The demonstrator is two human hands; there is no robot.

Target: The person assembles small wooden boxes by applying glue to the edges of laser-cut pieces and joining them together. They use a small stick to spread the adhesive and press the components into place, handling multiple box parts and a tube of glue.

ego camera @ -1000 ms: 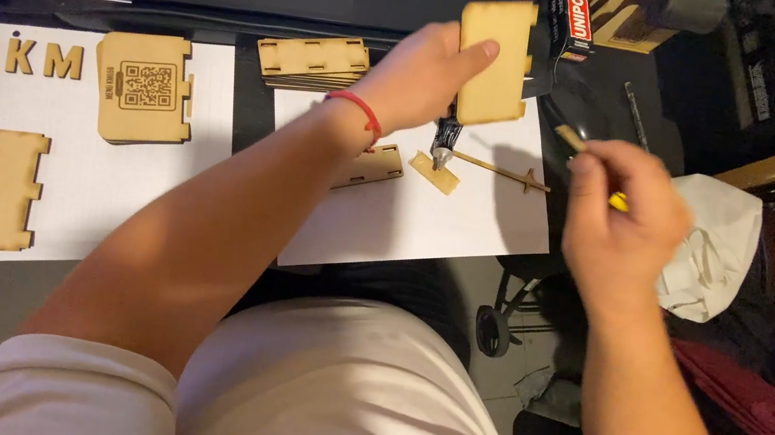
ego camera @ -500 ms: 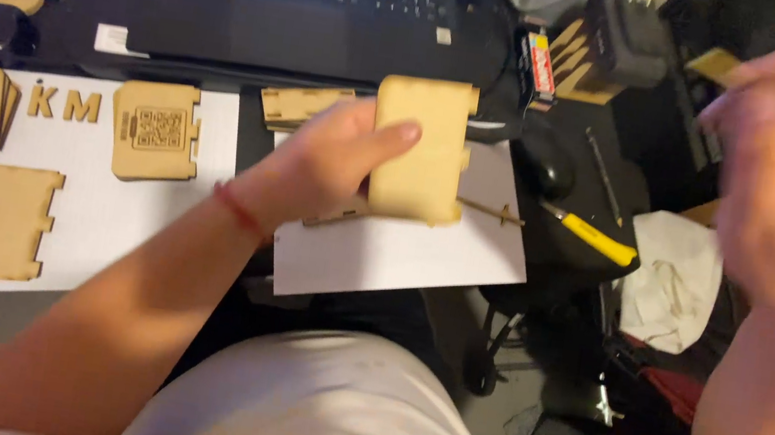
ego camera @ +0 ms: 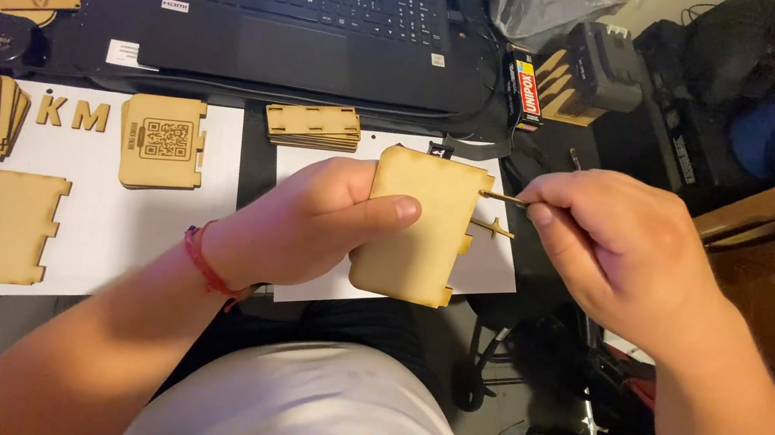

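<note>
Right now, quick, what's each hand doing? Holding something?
Left hand: closed on the wooden panel, thumb across its face.
Right hand: fingers pinched on a thin stick, its tip at the panel's edge.

Laptop (ego camera: 303, 24) behind, panel stacks (ego camera: 314, 124) left.

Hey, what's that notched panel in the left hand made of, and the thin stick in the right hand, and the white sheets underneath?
The notched panel in the left hand looks like thin plywood or fibreboard: pale tan, matte, with darker edges that suggest laser cutting. The thin stick pinched by the right hand looks like similar light wood, though it is too small to be sure. The white sheets look like plain matte paper, flat and thin-edged.
</note>
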